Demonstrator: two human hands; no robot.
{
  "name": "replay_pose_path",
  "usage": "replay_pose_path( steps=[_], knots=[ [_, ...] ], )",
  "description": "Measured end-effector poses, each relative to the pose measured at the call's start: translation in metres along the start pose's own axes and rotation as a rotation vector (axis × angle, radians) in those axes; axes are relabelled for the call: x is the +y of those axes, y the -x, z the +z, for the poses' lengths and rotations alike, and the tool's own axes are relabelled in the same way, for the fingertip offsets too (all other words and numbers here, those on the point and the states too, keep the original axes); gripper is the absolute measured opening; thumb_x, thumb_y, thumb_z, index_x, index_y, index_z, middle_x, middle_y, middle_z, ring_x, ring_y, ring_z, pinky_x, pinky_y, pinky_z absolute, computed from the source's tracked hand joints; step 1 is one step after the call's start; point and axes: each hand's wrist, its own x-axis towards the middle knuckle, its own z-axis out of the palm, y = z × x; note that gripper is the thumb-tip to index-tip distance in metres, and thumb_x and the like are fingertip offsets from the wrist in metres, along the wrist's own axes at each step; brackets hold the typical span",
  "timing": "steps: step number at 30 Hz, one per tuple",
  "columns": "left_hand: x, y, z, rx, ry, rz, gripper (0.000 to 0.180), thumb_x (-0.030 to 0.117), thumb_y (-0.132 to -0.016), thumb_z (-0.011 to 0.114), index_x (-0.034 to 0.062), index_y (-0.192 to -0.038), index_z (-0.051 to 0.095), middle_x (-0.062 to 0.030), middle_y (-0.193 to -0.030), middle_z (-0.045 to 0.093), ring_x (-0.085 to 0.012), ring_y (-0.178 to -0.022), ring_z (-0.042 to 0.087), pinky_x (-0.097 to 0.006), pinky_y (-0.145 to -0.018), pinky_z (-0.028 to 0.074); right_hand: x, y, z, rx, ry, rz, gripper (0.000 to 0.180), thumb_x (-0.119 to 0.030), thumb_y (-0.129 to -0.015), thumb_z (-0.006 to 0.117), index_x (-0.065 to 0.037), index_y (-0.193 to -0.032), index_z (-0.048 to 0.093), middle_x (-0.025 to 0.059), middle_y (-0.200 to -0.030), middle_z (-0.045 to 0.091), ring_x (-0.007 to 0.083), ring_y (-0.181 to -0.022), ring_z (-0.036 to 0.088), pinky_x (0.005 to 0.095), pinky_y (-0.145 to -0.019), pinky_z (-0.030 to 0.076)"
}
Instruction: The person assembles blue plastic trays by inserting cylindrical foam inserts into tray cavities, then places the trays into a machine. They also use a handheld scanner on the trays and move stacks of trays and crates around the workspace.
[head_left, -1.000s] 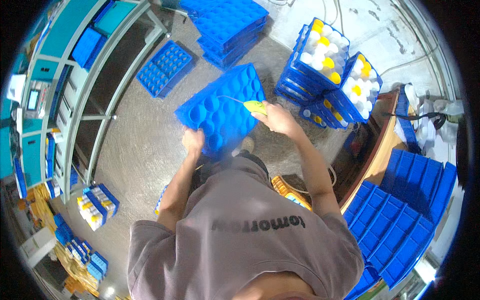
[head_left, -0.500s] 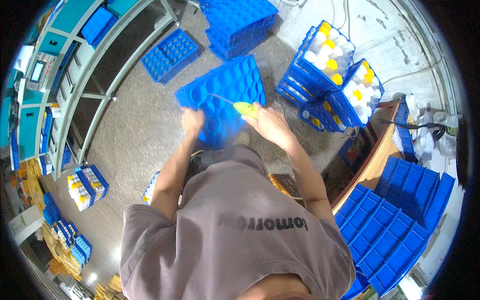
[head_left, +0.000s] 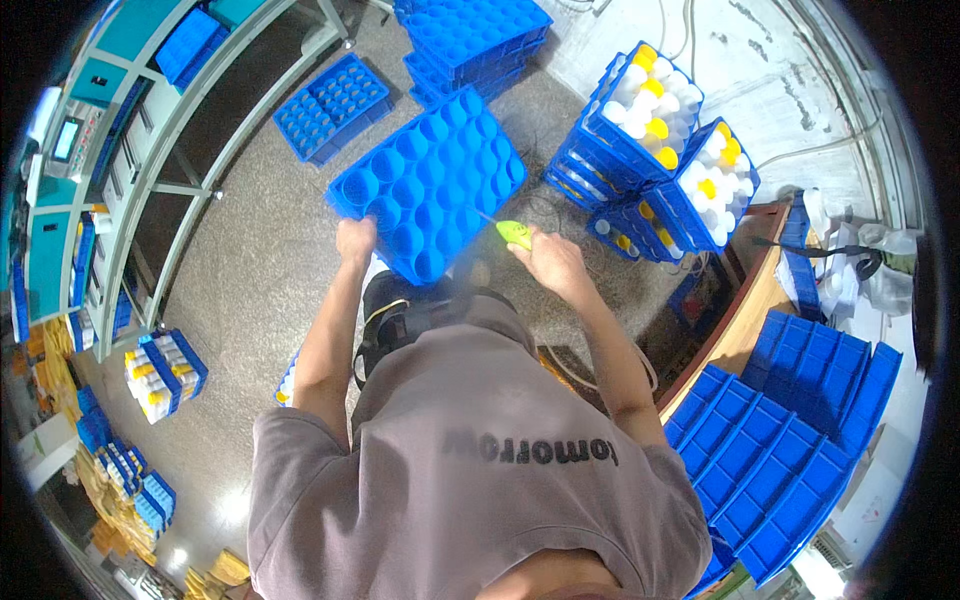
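Observation:
A blue plastic crate (head_left: 425,180) with rows of round pockets is held up tilted, its pocketed face toward me. My left hand (head_left: 356,240) is closed on its near left edge. In my right hand (head_left: 555,262) is a yellow-green air blow gun (head_left: 514,234), gripped by its body. Its thin nozzle points at the right side of the crate and ends close to the pockets. The fingers of my right hand are wrapped round the handle and partly hidden. The pockets that I can see hold nothing.
Another pocketed blue crate (head_left: 333,108) lies on the floor beyond, near stacked crates (head_left: 475,40). Crates of white and yellow bottles (head_left: 655,110) stand at right by the wall. A metal rack (head_left: 185,188) runs along the left. Blue trays (head_left: 770,440) lie at lower right.
The crate has turned so its pockets face me more fully, and my left hand has shifted left. My right hand has drawn the air blow gun right and down.

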Motion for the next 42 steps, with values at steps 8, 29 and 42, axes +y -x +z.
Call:
replay_pose_path(
  steps=[8, 29, 42],
  knots=[
    [-0.016, 0.020, -0.025, -0.017, 0.117, 0.086, 0.028, 0.028, -0.080, 0.069, 0.0004, -0.086, 0.074, -0.0215, -0.083, 0.073, -0.0361, -0.083, 0.072, -0.045, -0.079, 0.053, 0.036, -0.048, -0.013, 0.200, 0.029, 0.081, 0.048, -0.047, -0.093, 0.060, -0.001, -0.108, 0.061, 0.0248, -0.095, 0.070, 0.0426, -0.091, 0.069, 0.0525, -0.079, 0.054],
    [-0.047, 0.005, -0.039, -0.061, 0.419, 0.103, 0.028, 0.024, -0.082, 0.070, -0.0027, -0.090, 0.073, -0.0183, -0.082, 0.074, -0.0274, -0.079, 0.071, -0.041, -0.076, 0.052, 0.065, -0.065, -0.016, -0.189, -0.186, 0.058, 0.061, -0.055, -0.094, 0.055, 0.004, -0.105, 0.064, 0.0138, -0.072, 0.070, 0.0268, -0.069, 0.070, 0.0441, -0.070, 0.053],
    [-0.010, -0.075, -0.046, -0.013, 0.123, -0.243, 0.045, 0.036, -0.078, 0.068, -0.0029, -0.100, 0.074, -0.0274, -0.103, 0.071, -0.0402, -0.103, 0.068, -0.045, -0.093, 0.050, -0.078, -0.065, -0.033, -0.261, -0.007, -0.110, 0.058, -0.056, -0.093, 0.055, -0.004, -0.120, 0.061, 0.0228, -0.099, 0.070, 0.0405, -0.096, 0.068, 0.0509, -0.083, 0.053]
  ],
)
